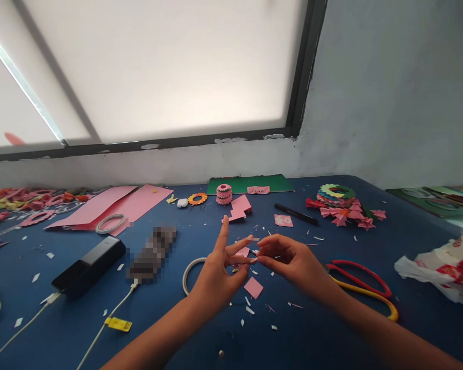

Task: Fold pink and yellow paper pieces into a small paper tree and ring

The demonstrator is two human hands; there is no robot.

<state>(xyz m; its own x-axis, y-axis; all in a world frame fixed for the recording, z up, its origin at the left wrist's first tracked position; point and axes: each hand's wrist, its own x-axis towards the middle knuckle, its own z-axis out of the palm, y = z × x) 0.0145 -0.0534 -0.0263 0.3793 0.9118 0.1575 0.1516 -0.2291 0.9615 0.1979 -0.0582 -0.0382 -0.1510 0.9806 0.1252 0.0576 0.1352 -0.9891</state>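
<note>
My left hand [224,267] is over the middle of the table, its index finger pointing up and its thumb pressed to a lower finger. A small pale strip [255,239] clings to another fingertip; whether it is tape or paper I cannot tell. Facing it, my right hand [287,257] is pinched, fingertips almost touching the left ones; what it grips is hidden. Pink paper [242,252] shows behind the left fingers. Below them lies a pink paper square [253,288]. A white tape roll [189,275] is partly covered by my left hand.
Red-and-yellow scissors [360,285] lie by my right forearm. A black pen [296,213] and folded paper pieces [347,205] sit farther back. At left are a power bank [88,264], cables, pink sheets [100,205] and another tape roll [111,223]. A plastic bag [443,267] stands right.
</note>
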